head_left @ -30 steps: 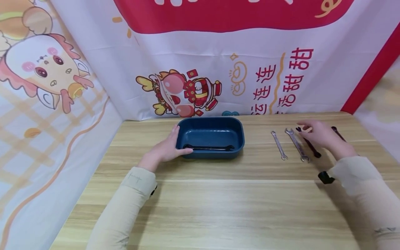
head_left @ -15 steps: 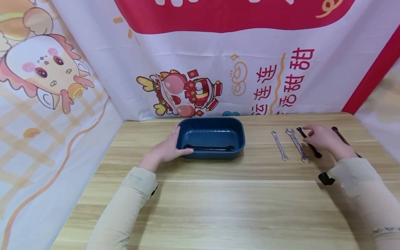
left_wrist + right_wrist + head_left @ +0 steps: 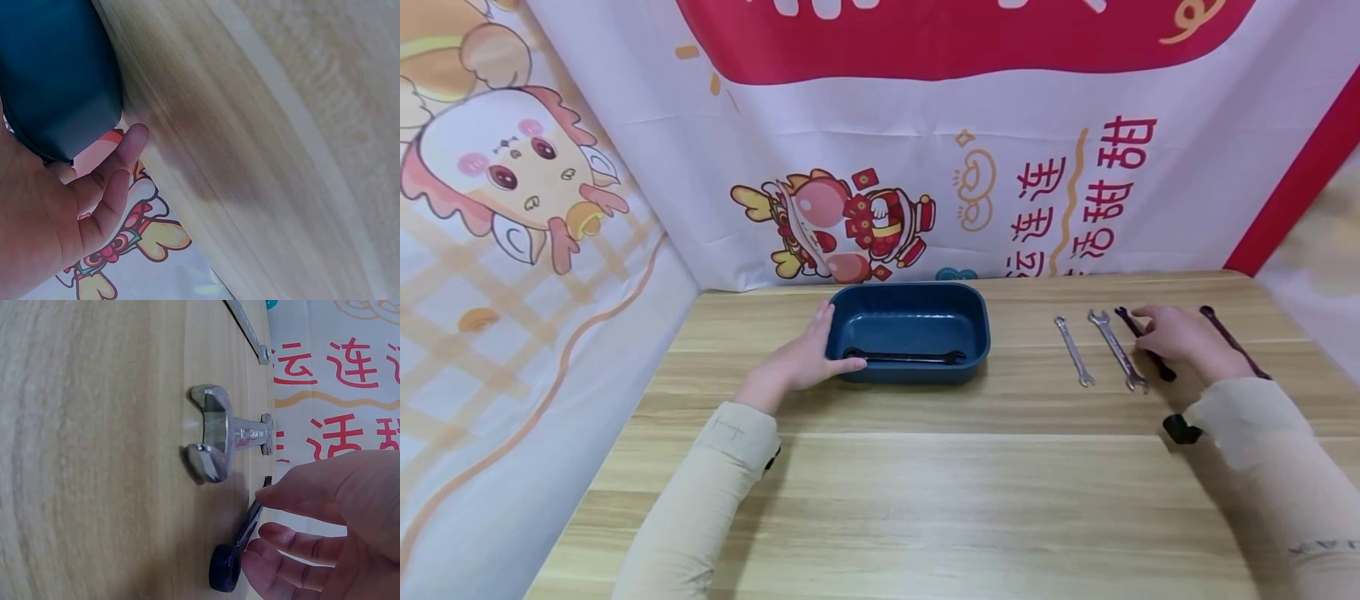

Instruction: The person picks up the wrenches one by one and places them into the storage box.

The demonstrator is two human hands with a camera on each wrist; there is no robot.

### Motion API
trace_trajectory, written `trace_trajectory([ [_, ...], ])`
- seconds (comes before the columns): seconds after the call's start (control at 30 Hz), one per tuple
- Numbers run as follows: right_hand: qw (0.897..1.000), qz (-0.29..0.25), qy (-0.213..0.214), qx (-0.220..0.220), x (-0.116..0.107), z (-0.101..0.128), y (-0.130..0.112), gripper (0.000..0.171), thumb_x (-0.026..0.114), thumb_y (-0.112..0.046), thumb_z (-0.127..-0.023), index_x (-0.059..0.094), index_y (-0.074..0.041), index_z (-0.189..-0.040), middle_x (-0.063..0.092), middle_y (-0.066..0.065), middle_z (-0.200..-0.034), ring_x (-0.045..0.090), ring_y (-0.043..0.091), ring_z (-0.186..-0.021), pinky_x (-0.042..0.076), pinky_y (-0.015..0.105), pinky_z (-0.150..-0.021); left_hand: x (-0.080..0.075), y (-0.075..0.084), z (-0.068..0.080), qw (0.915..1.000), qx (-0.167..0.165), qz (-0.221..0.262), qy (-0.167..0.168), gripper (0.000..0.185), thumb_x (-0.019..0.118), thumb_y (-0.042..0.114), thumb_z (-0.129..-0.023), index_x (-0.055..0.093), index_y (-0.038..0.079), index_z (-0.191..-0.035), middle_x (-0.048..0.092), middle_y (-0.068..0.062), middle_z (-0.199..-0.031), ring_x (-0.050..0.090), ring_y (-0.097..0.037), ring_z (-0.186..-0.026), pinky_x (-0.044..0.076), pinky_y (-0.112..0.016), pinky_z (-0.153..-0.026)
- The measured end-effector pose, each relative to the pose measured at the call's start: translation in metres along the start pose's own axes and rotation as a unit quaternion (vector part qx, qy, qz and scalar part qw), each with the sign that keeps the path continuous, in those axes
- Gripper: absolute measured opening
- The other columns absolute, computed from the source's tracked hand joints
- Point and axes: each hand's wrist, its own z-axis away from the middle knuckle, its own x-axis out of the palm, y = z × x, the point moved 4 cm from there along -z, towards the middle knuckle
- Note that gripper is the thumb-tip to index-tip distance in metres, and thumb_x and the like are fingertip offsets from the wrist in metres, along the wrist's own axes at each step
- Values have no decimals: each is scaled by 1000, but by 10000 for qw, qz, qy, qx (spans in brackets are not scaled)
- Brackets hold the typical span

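Observation:
A dark blue tray (image 3: 977,321) stands mid-table with a black wrench (image 3: 902,357) lying inside along its near wall. My left hand (image 3: 805,360) rests flat against the tray's left end, fingers straight; the left wrist view shows the palm (image 3: 56,212) on the tray wall (image 3: 56,69). To the right, my right hand (image 3: 1176,333) is down on a dark wrench (image 3: 1156,360) that lies on the table. In the right wrist view the thumb and fingers (image 3: 281,540) pinch that dark wrench (image 3: 240,550).
Left of the dark wrench lie a large silver wrench (image 3: 1116,348) (image 3: 215,434) and a smaller silver wrench (image 3: 1073,350) (image 3: 247,331). Another dark wrench (image 3: 1228,337) lies to the right of my hand. Printed cloth banners wall the wooden table (image 3: 925,483) at back and sides.
My right hand has dropped from above the wrenches onto the dark wrench, and its fingers have closed on it. The left hand and tray have not moved.

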Motion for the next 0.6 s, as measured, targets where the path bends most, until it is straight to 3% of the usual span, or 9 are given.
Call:
trace_trajectory([
  [0.23, 9997, -180, -150, 39, 3, 1, 0, 65, 66, -12, -91, 42, 16, -144, 56, 42, -122, 55, 54, -110, 42, 72, -95, 1, -2, -1, 10000, -2, 19, -19, 120, 67, 67, -89, -7, 13, -165, -7, -7, -172, 9, -36, -156, 22, -60, -119],
  [0.43, 9989, -439, -66, 122, 4, 4, -3, 60, 63, -5, -87, 50, 13, -142, 51, 41, -134, 51, 42, -100, 45, 58, -85, 0, -1, 1, 10000, -29, 41, -52, 120, 67, 68, -88, -8, 13, -165, -7, -8, -172, 9, -36, -156, 22, -61, -119],
  [0.6, 9987, -505, -20, 94, 5, 5, -4, 61, 62, -2, -84, 49, 13, -142, 53, 38, -132, 49, 41, -98, 43, 54, -82, 0, -1, 1, 10000, -9, 36, -61, 120, 68, 67, -88, -8, 12, -165, -8, -8, -172, 9, -36, -156, 23, -61, -119],
])
